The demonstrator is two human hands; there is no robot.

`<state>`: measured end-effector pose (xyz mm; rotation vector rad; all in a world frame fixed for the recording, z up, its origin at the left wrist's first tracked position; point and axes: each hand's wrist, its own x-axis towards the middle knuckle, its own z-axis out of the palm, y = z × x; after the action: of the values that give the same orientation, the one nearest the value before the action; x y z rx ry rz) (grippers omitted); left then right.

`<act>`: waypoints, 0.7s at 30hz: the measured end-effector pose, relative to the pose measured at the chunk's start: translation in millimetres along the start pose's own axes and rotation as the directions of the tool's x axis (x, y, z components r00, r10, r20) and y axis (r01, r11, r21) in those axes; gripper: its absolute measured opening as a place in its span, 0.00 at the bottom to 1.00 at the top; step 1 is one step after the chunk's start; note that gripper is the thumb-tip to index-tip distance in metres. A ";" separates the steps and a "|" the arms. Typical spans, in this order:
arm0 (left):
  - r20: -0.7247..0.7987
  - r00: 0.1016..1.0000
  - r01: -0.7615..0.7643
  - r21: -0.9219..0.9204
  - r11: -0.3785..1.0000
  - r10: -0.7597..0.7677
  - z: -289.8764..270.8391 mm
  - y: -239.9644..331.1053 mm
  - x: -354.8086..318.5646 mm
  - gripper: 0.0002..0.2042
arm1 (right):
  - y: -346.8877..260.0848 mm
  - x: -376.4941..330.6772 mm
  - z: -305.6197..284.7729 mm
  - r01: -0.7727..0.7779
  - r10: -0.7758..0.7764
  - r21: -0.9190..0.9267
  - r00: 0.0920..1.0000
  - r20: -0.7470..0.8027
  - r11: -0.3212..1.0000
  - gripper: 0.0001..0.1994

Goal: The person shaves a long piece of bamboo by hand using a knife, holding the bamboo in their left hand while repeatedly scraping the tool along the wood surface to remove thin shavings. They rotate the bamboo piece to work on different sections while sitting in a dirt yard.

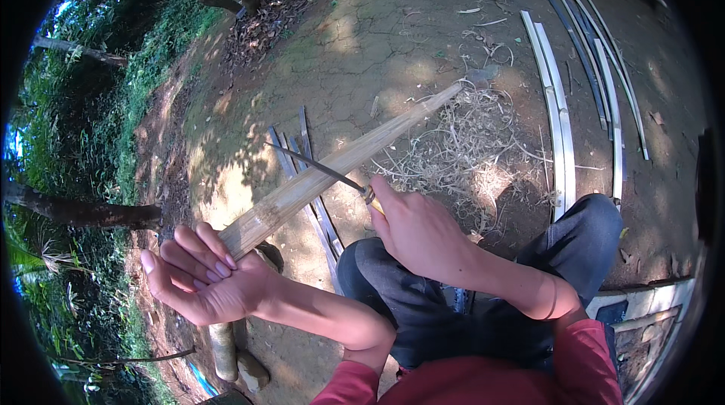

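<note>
A long split bamboo strip (332,167) slants from beside my left hand up to the ground at the far right. My right hand (423,231) is closed round the light-coloured handle of a knife (326,169). Its narrow dark blade lies across the strip, pointing to the far left. My left hand (204,276) is turned palm up, its fingers half bent and apart. The little-finger side touches the strip's near end, and no finger is wrapped round it.
Thin curled shavings (472,148) lie in a heap on the bare earth. Several long bamboo strips (555,110) lie at the right, and darker strips (321,216) beside my left knee. A short log (223,352) stands below my left forearm. Tree trunks (83,208) and plants border the left.
</note>
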<state>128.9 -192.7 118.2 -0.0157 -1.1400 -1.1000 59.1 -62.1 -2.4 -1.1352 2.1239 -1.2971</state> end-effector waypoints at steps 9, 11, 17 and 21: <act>-0.023 0.999 -0.021 0.085 0.996 0.023 -10.6 -3.5 3.7 0.19 | 63.0 18.5 7.9 -0.140 0.133 -0.047 0.983 -0.129 0.989 0.15; -0.020 0.999 -0.026 0.060 0.998 0.027 -16.1 -4.2 1.6 0.17 | 35.1 5.6 12.1 -0.118 0.117 -0.011 0.990 -0.081 0.993 0.15; -0.107 0.993 0.054 0.132 0.990 -0.040 -34.1 -1.5 0.0 0.22 | 85.1 23.3 34.8 -0.143 0.132 -0.074 0.982 -0.135 0.987 0.17; -0.097 0.995 0.028 0.183 0.983 -0.010 -66.0 -5.6 8.7 0.11 | 77.2 28.3 47.8 -0.136 0.125 -0.127 0.988 -0.096 0.983 0.15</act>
<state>171.8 -235.6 90.4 0.1915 -1.1531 -0.9975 41.9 -92.4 -90.9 -0.9869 2.3371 -1.1813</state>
